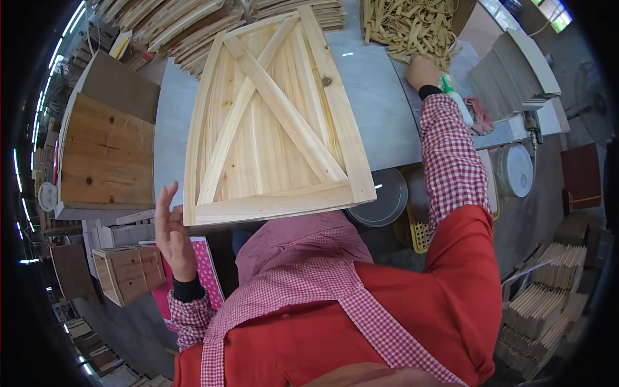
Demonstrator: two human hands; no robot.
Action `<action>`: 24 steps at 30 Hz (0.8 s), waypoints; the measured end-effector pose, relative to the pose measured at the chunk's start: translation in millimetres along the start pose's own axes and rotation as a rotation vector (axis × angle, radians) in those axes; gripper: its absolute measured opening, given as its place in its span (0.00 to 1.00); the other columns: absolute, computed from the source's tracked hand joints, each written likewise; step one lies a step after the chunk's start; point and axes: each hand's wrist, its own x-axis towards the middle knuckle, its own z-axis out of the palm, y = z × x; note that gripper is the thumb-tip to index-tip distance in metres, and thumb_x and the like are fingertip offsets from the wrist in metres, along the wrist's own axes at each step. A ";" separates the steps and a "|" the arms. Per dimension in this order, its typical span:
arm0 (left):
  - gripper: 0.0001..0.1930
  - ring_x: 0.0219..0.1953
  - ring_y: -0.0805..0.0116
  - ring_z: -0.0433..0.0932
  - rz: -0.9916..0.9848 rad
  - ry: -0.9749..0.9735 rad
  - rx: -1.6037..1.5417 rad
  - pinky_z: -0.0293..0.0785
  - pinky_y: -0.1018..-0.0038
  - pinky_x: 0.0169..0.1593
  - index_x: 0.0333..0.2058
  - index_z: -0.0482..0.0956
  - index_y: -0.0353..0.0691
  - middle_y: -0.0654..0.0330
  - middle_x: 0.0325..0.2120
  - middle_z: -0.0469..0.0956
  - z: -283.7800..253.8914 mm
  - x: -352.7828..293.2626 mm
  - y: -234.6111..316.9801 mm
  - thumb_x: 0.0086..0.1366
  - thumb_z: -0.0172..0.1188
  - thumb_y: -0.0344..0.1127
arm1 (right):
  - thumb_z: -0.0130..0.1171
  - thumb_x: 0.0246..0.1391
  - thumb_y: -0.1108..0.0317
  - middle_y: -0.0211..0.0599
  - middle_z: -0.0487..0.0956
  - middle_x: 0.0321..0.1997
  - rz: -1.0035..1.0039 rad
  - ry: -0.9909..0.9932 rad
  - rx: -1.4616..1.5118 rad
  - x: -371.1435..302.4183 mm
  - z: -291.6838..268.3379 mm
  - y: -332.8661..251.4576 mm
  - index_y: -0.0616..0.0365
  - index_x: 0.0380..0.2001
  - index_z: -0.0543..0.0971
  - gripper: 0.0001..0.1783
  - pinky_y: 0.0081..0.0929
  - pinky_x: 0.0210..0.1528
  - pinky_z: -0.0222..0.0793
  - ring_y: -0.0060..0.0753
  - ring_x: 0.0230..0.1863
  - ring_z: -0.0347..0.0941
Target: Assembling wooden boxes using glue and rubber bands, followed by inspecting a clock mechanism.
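Note:
A pale wooden door panel (pixel 284 129) with an arched far edge and crossed slats lies on the worktable (pixel 380 97), its near edge overhanging. My left hand (pixel 174 238) is raised by the panel's near left corner, open, fingers up and nothing in it. At the far right my right hand (pixel 422 72) reaches to the edge of a heap of tan flat bands (pixel 412 29) in a box. Its fingers are curled among the nearest bands, and the fingertips are partly hidden. Next to that wrist lies a white bottle (pixel 456 103) with a green cap.
Wooden slats (pixel 174 26) are stacked along the far left. A wooden box (pixel 106 155) stands left of the table. Stacked grey-white boards (pixel 509 71) and a pinkish cloth (pixel 478 116) sit at the right. Below are a round dark lid (pixel 380 197) and a white bucket (pixel 516 169).

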 end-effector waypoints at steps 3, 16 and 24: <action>0.35 0.48 0.65 0.73 -0.016 0.099 0.017 0.67 0.69 0.55 0.63 0.56 0.30 0.45 0.61 0.61 -19.6 1.5 4.2 0.66 0.51 0.50 | 0.55 0.48 0.65 0.55 0.79 0.34 0.039 -0.081 0.061 5.5 -26.3 -8.0 0.61 0.34 0.79 0.13 0.46 0.43 0.73 0.56 0.39 0.77; 0.35 0.59 0.49 0.67 0.836 -0.196 0.387 0.59 0.52 0.61 0.58 0.67 0.40 0.37 0.56 0.66 78.3 9.2 115.0 0.53 0.70 0.43 | 0.68 0.42 0.70 0.37 0.67 0.16 -1.069 -0.044 0.887 -217.3 -314.0 -185.3 0.57 0.27 0.73 0.12 0.29 0.20 0.63 0.39 0.16 0.68; 0.13 0.37 0.62 0.79 0.348 -0.662 0.069 0.62 0.55 0.57 0.27 0.76 0.39 0.56 0.28 0.78 39.0 -38.2 86.3 0.54 0.68 0.41 | 0.71 0.39 0.63 0.30 0.64 0.14 -0.978 -0.372 1.042 -289.0 -291.1 -208.1 0.54 0.16 0.68 0.18 0.28 0.26 0.61 0.36 0.16 0.63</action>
